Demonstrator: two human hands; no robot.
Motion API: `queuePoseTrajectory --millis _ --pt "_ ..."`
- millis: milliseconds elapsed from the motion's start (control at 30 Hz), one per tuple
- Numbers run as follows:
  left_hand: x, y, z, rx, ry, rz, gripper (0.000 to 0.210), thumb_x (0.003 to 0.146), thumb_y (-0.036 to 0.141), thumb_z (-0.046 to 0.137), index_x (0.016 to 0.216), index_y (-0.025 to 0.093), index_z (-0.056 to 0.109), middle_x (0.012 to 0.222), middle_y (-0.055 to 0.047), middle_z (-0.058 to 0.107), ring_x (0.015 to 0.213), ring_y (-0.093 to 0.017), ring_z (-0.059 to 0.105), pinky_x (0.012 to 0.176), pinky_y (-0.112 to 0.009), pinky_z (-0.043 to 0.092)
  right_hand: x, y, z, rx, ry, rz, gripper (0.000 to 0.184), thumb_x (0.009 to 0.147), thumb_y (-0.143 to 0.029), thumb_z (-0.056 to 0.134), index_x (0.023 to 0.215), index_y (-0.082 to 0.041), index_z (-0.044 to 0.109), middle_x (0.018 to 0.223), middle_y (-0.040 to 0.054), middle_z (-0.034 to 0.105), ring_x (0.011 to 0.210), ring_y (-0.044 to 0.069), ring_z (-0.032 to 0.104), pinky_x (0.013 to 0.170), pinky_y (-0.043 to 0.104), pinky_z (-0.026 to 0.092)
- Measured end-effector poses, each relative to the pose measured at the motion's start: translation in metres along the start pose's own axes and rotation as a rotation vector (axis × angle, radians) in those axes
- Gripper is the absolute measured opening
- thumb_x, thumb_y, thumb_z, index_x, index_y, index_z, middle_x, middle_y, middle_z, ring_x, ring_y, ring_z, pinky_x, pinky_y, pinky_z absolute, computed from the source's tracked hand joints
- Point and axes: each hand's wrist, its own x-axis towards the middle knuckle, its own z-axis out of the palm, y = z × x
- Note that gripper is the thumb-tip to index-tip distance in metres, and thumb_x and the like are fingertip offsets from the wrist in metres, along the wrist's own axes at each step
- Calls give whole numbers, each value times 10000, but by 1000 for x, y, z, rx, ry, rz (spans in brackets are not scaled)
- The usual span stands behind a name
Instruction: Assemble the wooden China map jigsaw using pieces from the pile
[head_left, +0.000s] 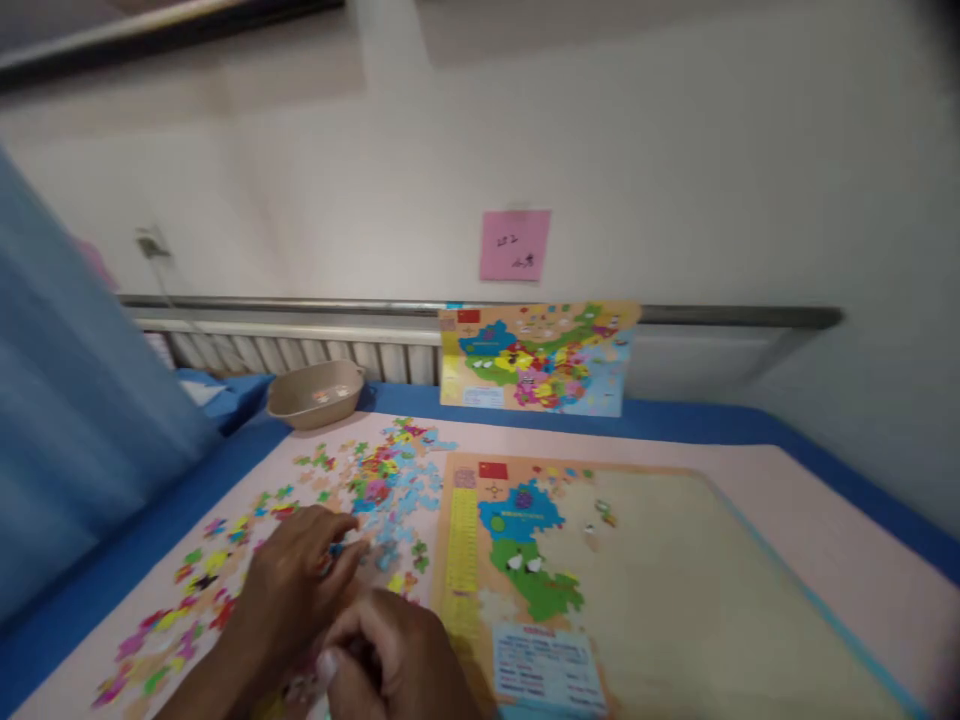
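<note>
My left hand (296, 570) is over the loose puzzle pieces (409, 490), thumb and fingers bent around a small piece with blue on it (337, 549). Closer to me and a little to the right is my right hand (405, 650), its fingers curled in toward the thumb; whatever they hold is hidden. Just right of it lies the partly assembled map puzzle (532, 515), filled along its left side with a blue region, a green region and a text panel. A couple of small pieces (604, 514) sit on the board's bare beige area.
A printed map picture (536, 360) leans upright against the wall rail (735, 316). Beyond the scattered pieces stands a beige basket (316, 395) with a few bits inside. A pink note (515, 245) hangs on the wall; a blue curtain (90, 400) borders the left.
</note>
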Motion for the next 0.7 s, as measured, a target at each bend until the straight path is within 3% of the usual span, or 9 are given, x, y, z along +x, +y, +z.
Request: queuePoseTrajectory --millis 100,200,333,500,700 --pt "0 4 3 -40 -11 44 183 1038 366 592 1025 199 667 894 -25 712 801 -172 663 738 -288 504 -2 9 -16 245 255 292 138 837 -83 612 903 -198 650 778 -28 651 687 121 601 598 212 401" --pt "5 19 -1 -96 -54 49 109 1020 302 622 1046 201 654 906 -25 703 850 -183 655 771 -299 499 -6 17 -23 423 392 444 109 905 -247 606 997 -198 640 851 9 654 699 143 583 597 230 409" --pt "11 40 -5 -128 -105 23 92 999 213 624 1090 206 633 917 -40 688 832 -205 626 753 -342 479 -5 25 -24 582 389 474 293 959 -444 578 1103 -191 611 863 11 629 590 120 512 555 246 396" --pt "7 48 -2 -182 -155 -21 145 968 147 599 1093 212 633 933 -49 690 860 -228 632 760 -374 468 0 24 -24 719 281 449 360 887 -551 618 946 -197 589 742 -19 593 489 95 450 483 236 339" --pt "4 44 -5 -366 -224 -160 205 942 90 562 1072 226 644 912 -8 696 848 -182 637 749 -326 482 2 26 -20 767 320 454 400 844 -587 644 875 -197 559 756 9 628 527 118 538 478 230 370"
